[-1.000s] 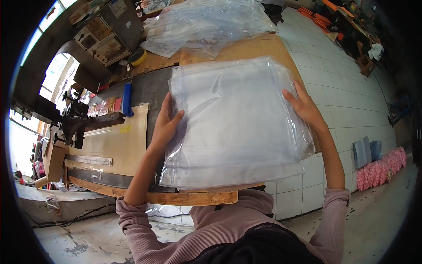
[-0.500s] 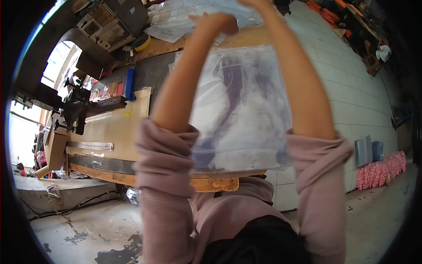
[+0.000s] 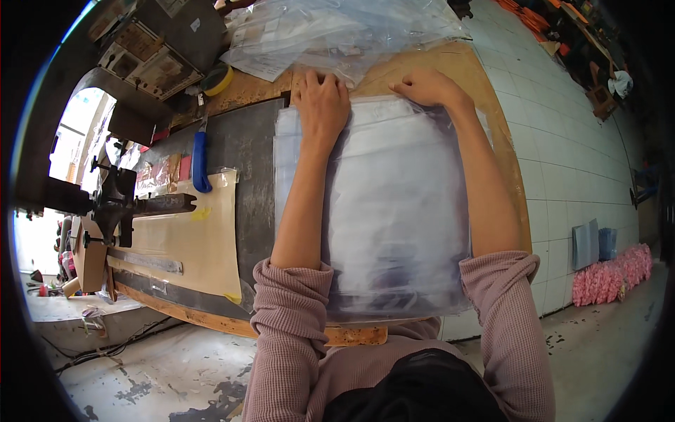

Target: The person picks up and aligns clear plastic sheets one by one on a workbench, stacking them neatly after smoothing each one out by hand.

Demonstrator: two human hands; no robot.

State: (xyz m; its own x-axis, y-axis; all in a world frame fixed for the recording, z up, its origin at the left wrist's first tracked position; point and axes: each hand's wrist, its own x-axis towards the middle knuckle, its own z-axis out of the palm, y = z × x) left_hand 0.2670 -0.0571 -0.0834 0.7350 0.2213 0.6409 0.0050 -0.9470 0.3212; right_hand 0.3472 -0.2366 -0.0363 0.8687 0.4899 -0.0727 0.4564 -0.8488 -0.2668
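A stack of clear plastic sheets [image 3: 397, 211] lies in front of me, whitish and glossy, with a slightly uneven left side. My left hand [image 3: 322, 102] rests at its far left corner, fingers bent over the edge and the thumb side toward the middle. At the far right part of the same edge is my right hand [image 3: 432, 88], its fingers curled together on the plastic. Fingertips of both hands are partly hidden, so how firmly each grips is hard to see. More loose clear plastic [image 3: 344, 39] is heaped just beyond my hands.
Left of the stack lie a brown board [image 3: 190, 239], a metal ruler [image 3: 148, 262] and a blue-handled cutter [image 3: 201, 162]. A dark machine [image 3: 116, 197] juts in at left, with a yellow tape roll [image 3: 219, 79] behind. Pink bundles [image 3: 612, 274] sit on the tiled floor [image 3: 555, 169].
Both hands have come back toward me from the far plastic heap to the stack's far edge. The clear plastic over the stack now lies flatter, and the view has shifted slightly.
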